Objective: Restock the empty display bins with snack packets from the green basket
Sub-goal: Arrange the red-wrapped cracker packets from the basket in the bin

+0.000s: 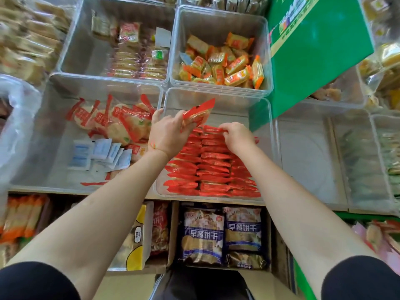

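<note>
Display shelf (138, 197): clear bins (268, 131) side by side, w/ snack pkts (212, 169).

The middle front bin (273, 131) holds rows of snack packets (207, 167), filling its near part. Left of it, a bin (43, 135) holds round cracker packets (121, 122) behind small sachets (101, 152). Behind the middle bin sits a bin (267, 50) of loose wrapped biscuits (225, 66). On the lower shelf lie bagged biscuits (223, 232).

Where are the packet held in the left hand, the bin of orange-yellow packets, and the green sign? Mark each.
held red packet (195, 116), head view, middle of its wrapper.
orange-yellow packet bin (220, 24), head view, its bare back wall.
green sign (313, 53), head view, plain green face.
</note>
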{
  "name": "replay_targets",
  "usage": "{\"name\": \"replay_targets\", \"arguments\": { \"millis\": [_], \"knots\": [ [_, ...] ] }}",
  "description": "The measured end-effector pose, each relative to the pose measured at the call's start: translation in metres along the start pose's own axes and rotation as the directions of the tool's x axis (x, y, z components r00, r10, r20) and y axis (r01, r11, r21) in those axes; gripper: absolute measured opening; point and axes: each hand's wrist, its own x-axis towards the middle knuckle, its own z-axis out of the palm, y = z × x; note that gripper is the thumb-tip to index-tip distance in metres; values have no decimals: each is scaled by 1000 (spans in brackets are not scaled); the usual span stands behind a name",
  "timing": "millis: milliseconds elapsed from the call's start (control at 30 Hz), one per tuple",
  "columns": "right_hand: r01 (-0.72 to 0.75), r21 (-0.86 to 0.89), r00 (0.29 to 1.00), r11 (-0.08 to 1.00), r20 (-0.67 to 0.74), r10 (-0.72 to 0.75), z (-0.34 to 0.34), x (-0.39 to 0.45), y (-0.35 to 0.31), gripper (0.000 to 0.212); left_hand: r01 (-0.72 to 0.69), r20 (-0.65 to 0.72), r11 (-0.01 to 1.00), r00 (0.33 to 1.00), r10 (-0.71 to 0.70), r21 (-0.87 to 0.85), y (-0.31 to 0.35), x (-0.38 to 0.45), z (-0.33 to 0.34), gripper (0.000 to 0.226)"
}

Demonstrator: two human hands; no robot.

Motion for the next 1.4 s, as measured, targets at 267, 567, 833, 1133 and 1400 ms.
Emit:
{"name": "replay_targets", "arguments": {
  "millis": [267, 567, 833, 1133, 1400],
  "knots": [
    [124, -327, 992, 937, 14, -127, -7, 12, -10, 35, 6, 21, 1000, 1000, -6, -1, -1, 1, 2, 36],
    [92, -178, 992, 980, 102, -74, -36, 13, -14, 38, 20, 57, 1000, 998, -20, 9, -1, 1, 1, 38],
    [202, 618, 959, 760, 32, -282, -56, -1, -46, 27, 1, 32, 1000, 999, -1, -30, 4, -1, -2, 38],
    [-16, 419, 972, 908, -205, 111, -43, 11, 5, 18, -12, 68, 999, 998, 15, -31, 2, -4, -3, 79],
    [-71, 207, 995, 976, -47, 82, 10, 25, -7, 24, -6, 72, 1000, 997, 6, -13, 1, -3, -2, 77]
  ]
}}
